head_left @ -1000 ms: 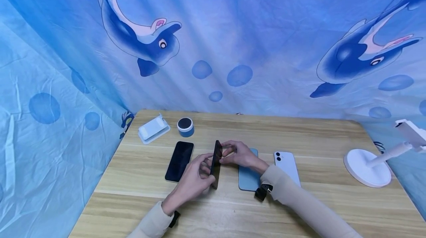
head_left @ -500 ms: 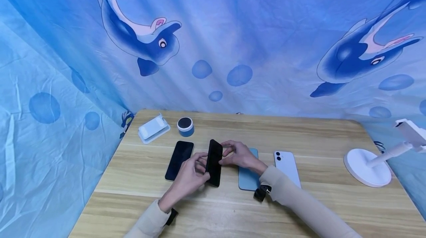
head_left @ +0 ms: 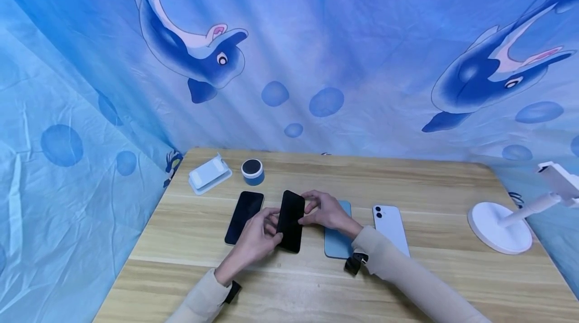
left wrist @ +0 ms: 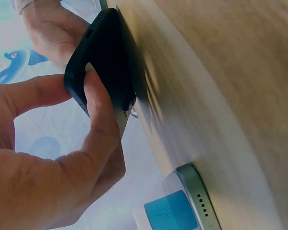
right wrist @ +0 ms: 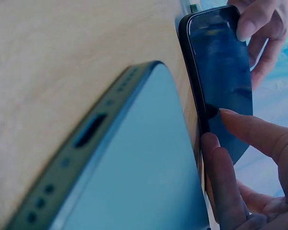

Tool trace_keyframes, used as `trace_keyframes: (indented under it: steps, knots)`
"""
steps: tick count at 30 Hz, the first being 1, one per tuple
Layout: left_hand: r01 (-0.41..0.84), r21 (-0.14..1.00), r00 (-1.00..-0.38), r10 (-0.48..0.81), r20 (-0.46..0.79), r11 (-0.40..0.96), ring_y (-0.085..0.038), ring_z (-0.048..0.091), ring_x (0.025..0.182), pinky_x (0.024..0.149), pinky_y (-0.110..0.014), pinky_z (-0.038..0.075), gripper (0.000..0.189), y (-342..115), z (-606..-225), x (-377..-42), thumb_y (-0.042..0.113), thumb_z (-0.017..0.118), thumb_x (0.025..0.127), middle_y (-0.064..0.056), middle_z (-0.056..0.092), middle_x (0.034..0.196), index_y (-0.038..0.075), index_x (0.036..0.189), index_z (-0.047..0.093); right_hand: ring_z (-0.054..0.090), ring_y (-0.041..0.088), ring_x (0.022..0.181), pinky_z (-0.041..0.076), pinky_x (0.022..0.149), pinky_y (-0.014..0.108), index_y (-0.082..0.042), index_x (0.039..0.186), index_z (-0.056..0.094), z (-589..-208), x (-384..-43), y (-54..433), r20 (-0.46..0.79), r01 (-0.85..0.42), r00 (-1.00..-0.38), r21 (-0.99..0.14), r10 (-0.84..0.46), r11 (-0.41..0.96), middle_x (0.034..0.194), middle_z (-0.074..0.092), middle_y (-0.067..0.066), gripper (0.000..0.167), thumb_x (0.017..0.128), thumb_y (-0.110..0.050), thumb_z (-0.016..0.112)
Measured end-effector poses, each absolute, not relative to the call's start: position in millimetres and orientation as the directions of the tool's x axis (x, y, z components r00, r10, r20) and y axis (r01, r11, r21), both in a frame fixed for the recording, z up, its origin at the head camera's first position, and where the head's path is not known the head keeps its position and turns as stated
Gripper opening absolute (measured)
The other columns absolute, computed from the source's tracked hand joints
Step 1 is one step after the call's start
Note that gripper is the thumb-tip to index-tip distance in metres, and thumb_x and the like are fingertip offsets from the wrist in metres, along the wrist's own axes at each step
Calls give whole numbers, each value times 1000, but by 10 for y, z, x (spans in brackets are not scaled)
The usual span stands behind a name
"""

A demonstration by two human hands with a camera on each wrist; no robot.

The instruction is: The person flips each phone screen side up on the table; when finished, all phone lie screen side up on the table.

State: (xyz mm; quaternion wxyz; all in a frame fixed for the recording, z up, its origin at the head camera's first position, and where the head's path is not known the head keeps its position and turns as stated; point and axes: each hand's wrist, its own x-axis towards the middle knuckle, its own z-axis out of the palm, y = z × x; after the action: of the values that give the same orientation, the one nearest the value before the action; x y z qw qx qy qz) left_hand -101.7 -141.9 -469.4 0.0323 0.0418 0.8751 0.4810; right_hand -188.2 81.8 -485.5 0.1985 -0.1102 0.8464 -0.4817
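Note:
Between both hands, a black phone (head_left: 291, 222) is tilted, its dark screen showing in the head view. My left hand (head_left: 257, 240) pinches it by its left side, near the lower end; the left wrist view shows thumb and fingers on the phone's dark case (left wrist: 98, 52). From the other side, my right hand (head_left: 327, 211) holds the right edge towards the far end, thumb on the glass in the right wrist view. Left of the held phone lies another black phone (head_left: 242, 216), screen up. A light-blue phone (head_left: 338, 240) lies partly hidden under the right wrist.
A white phone (head_left: 392, 227) lies further right, partly covered by the sleeve. At the back left are a folded white stand (head_left: 209, 175) and a small blue-and-white cylinder with a black top (head_left: 253, 172). A white round-based stand (head_left: 499, 227) occupies the table's right side.
The held phone has turned from standing on its edge to leaning back, so its screen now faces up. My left hand has shifted slightly left with it; the right hand stays almost in place.

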Motion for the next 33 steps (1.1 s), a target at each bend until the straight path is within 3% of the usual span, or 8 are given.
trace_keyframes:
  steps: [14, 23, 33]
  knots:
    - [4, 842, -990, 122, -74, 540, -15, 67, 83, 69, -20, 52, 57, -1474, -4743, -1028, -4, 82, 81, -12, 68, 107, -4, 134, 62, 62, 13, 83, 50, 86, 34, -19, 141, 63, -4908, -1857, 814, -207, -20, -910, -844, -360, 536, 94, 73, 0, 72, 76, -23, 94]
    - [10, 792, -982, 156, -108, 611, -17, 65, 81, 73, -23, 51, 69, -1487, -4702, -1085, -2, 87, 75, -11, 66, 105, -4, 137, 59, 61, 15, 75, 48, 81, 31, -18, 143, 62, -4923, -1845, 800, -195, -33, -910, -846, -366, 533, 96, 72, 2, 73, 77, -22, 93]
    - [43, 756, -979, 180, -100, 653, -16, 63, 81, 74, -23, 49, 75, -1479, -4699, -1118, -1, 90, 71, -10, 65, 103, -6, 138, 58, 61, 13, 75, 52, 88, 37, -20, 141, 63, -4907, -1850, 778, -189, -37, -924, -821, -333, 570, 92, 72, -2, 73, 75, -23, 94]
